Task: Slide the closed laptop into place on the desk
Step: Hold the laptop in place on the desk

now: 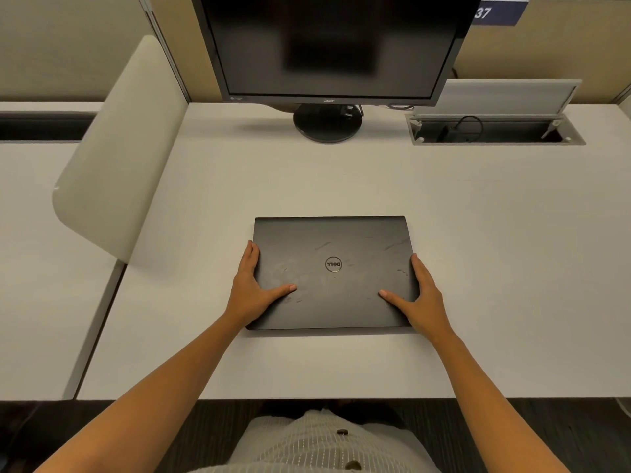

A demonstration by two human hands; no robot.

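Desk [478, 268]: a pale, bare top fills the view; lots of free surface lies toward 12 o'clock from the laptop, and a narrower strip toward 6, before the near edge.
Monitor [327, 46]: dark Acer screen on a round stand, straight off at 12 o'clock from the laptop, well apart from it.
Divider panel [116, 148]: a rounded beige screen stands at about 10 o'clock, clear of any forward path.
Cable tray [495, 131]: open hatch in the desktop at about 1 o'clock, lid tipped up, a black cable inside.
Laptop [333, 273]: closed black Dell, flat on the desk, centred before the person; long axis runs 9 to 3, long edges square to the desk's near edge; the logo reads upside down from here.
Left hand [252, 288]: clasping the laptop's 9 o'clock short edge, fingers running along that edge, thumb laid flat on the lid pointing to 3.
Right hand [423, 298]: mirror of it on the 3 o'clock edge, thumb on the lid pointing to 9.
Grip: both hands closed on the laptop, one per short side, toward its near half; neither is nearer, it's an even two-handed hold.
Key relation: the laptop sits between the hands and ahead of the wrists, so a push to 12 or a pull to 6 looks likely to run square.
Watch: uneven pressure would probably swing the long axis off line.
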